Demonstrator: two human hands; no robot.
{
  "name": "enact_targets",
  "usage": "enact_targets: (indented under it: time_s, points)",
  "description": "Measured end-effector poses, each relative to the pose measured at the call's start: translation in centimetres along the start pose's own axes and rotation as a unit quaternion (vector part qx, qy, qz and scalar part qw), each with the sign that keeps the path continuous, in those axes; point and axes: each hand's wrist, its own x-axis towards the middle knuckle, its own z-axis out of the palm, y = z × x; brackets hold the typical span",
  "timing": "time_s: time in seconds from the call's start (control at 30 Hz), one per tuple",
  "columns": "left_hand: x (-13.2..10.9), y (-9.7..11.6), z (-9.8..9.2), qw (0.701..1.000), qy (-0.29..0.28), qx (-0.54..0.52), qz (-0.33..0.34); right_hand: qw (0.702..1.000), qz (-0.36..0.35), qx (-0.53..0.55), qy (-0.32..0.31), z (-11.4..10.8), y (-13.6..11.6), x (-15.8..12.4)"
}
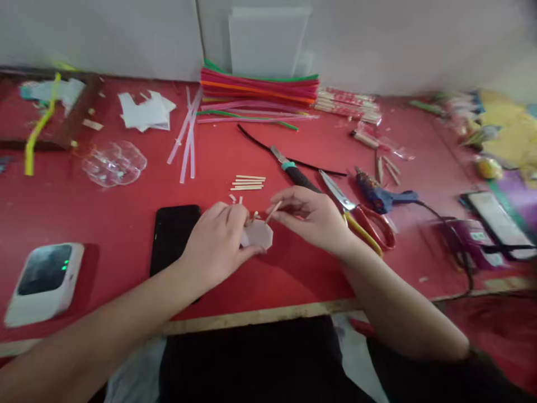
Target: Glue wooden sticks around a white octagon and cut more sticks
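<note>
- Shows, at the centre of the frame, a small pale flat piece point(258, 236) with angled corners, over the red worktop point(289, 291); cannot tell whether lifted or resting.
- Holds that piece in the left hand point(220, 238), fingers closed narrowly on its left side, thumb along the near edge.
- Pinches a thin wooden stick point(274, 211) in the right hand point(312, 218), tilted, lower end at the upper right edge of the piece; cannot tell whether touching.
- Appears, as a judgement, to be at the step of setting the stick against that edge.
- Seems to call for a steady left hold and fine control of the stick's angle.
- Lies just above the hands: a row of loose sticks point(248, 183), with small scraps point(233, 198) below.
- Lie right of centre: a black-handled cutting tool point(296, 172), scissors point(356, 211) and a blue glue gun point(377, 193), within easy reach.
- Lies beside the left hand, left of centre: a black phone point(173, 235).
- Lies upper centre: a bundle of coloured stems point(260, 89).
</note>
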Motion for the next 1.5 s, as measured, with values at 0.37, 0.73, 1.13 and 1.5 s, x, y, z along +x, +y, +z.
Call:
enact_targets:
  time_s: [0.37,0.73,1.13,1.5]
  points:
    - [-0.01,0.09,0.01,0.999,-0.008,-0.044,-0.03,0.98,-0.148,-0.133,0.027,0.47,0.69,-0.3]
    - [-0.09,-0.19,0.14,0.998,-0.02,-0.043,-0.031,0.977,-0.148,-0.156,0.003,0.47,0.8,-0.49]
    - [0.0,-0.14,0.16,0.998,-0.019,-0.041,-0.032,0.974,-0.157,-0.162,0.006,0.5,0.9,-0.37]
    - [0.02,-0.16,0.15,0.998,-0.018,-0.043,-0.031,0.975,-0.157,-0.158,0.002,0.43,0.8,-0.41]
